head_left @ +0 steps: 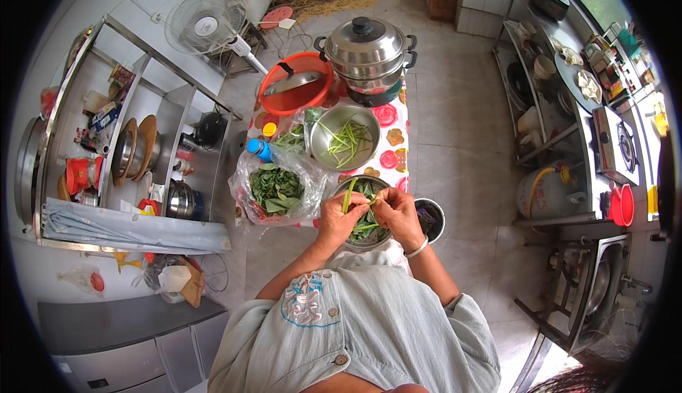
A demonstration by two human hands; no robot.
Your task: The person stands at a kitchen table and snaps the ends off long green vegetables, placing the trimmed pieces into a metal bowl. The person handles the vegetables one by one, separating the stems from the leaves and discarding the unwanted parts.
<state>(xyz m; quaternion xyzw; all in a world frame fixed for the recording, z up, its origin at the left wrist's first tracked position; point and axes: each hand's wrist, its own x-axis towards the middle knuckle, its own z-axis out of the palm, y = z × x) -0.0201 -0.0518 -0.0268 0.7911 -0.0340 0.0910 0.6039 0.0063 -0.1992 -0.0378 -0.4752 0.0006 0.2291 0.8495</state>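
Observation:
My left hand point(337, 217) is closed round a green vegetable stem point(349, 195), which sticks up past its fingers. Close beside it, my right hand point(399, 215) pinches a bit of the same greens, the fingertips of both hands nearly meeting. Beneath them a metal bowl point(356, 245) holds green leaves point(364, 228), partly hidden by my hands. Just beyond lies a wide steel basin point(372, 157) with cut green stems point(344, 143) in it. To the left, an open clear plastic bag point(310, 178) is full of leafy greens point(275, 190).
An orange basin point(321, 64) and a lidded steel steamer pot point(366, 46) stand at the table's far end. A blue-capped bottle point(258, 149) is by the bag. Right of my hands sits a small bin point(438, 234) with dark contents. Metal shelves flank both sides; a fan point(207, 26) stands far left.

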